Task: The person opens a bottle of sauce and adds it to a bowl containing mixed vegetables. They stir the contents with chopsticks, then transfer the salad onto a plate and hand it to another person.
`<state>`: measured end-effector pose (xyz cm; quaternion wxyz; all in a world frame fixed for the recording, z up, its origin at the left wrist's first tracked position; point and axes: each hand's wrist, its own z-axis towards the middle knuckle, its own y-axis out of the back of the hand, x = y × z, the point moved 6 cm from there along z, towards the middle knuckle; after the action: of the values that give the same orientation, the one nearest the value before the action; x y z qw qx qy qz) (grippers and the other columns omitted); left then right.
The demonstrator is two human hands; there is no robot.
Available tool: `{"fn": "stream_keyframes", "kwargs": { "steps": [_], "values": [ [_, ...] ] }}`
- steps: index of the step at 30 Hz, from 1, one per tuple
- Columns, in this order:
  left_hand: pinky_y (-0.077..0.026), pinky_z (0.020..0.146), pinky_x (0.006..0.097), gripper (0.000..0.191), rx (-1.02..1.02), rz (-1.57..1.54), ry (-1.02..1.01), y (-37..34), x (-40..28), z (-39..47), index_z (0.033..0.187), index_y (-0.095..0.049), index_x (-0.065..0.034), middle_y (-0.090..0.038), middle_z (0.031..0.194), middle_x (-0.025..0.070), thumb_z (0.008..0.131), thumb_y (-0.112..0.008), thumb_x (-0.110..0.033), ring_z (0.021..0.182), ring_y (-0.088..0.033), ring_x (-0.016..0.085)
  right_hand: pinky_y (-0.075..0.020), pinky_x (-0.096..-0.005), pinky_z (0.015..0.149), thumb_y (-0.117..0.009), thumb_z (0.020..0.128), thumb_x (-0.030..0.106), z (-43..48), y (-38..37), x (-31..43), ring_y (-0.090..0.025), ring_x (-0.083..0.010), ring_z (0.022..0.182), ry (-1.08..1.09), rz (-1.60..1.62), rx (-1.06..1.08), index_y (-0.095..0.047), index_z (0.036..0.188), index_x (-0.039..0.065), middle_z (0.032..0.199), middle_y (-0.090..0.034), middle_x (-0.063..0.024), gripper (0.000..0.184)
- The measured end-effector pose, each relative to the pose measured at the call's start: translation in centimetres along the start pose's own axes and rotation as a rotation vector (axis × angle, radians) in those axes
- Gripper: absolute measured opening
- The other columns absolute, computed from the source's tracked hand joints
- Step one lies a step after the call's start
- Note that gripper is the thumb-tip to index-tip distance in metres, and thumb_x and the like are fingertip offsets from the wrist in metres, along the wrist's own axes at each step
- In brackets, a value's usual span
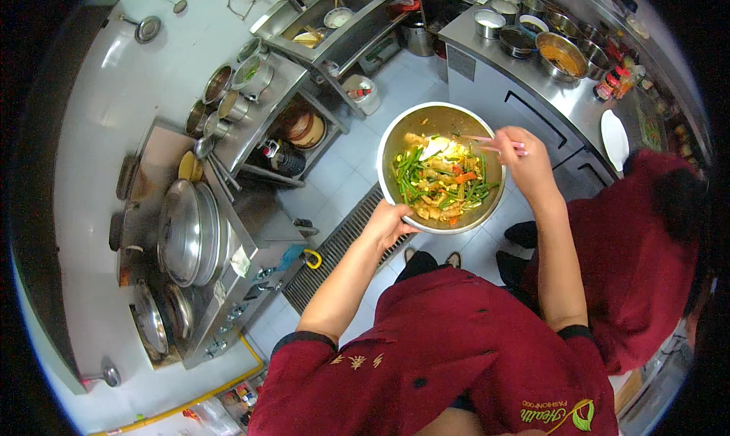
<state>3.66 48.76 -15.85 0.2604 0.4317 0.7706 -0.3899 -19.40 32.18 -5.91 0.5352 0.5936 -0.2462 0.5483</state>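
Observation:
A round stainless-steel bowl [399,131] is held up in front of my body, above the tiled floor. My left hand [392,222] grips its near-left rim, thumb on the inside edge. Inside lies a mix of food [445,179]: green vegetable stalks, yellow bean sprouts, orange-red strips and brownish pieces, with a white patch near the top. Between the fingers of my right hand [516,156] is a pair of pink chopsticks [485,142], reaching over the bowl's right rim. Their tips are near the food; whether they pinch a piece cannot be told.
A co-worker in a dark red top [633,253] stands close on my right. Beyond is a steel counter [530,65] with several pots and a white plate [615,139]. To the left are a stove with a large domed lid [182,231] and a pot shelf [274,94]. A floor grate [342,236] runs below.

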Motion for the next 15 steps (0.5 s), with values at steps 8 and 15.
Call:
{"fn": "stream_keyframes", "kwargs": {
  "steps": [8,15],
  "values": [
    [-0.063,0.077,0.0449,0.051,-0.022,-0.098,0.057,-2.4,-2.6,9.5,0.137,-0.035,0.0027,-0.056,0.125,0.0241,0.087,-0.046,0.004,0.102,-0.066,0.037,-0.0552,-0.0289,0.05,-0.049,0.098,0.027,-0.9,-4.1,-11.0,-0.062,-0.0168,0.053,-0.497,0.644,-0.324,-0.06,0.083,0.001,0.073,-0.066,-0.0124,0.031],
    [-0.062,0.076,0.0482,0.058,0.123,0.018,0.102,1.1,-7.0,13.8,0.137,-0.035,0.0044,-0.055,0.126,0.0245,0.081,-0.047,0.009,0.101,-0.065,0.039,-0.0535,-0.0265,0.053,-0.048,0.102,0.03,12.0,-1.8,-6.2,-0.062,-0.0144,0.057,-0.159,0.522,-0.261,-0.061,0.086,0.002,0.073,-0.065,-0.0094,0.035]
  ]
}}
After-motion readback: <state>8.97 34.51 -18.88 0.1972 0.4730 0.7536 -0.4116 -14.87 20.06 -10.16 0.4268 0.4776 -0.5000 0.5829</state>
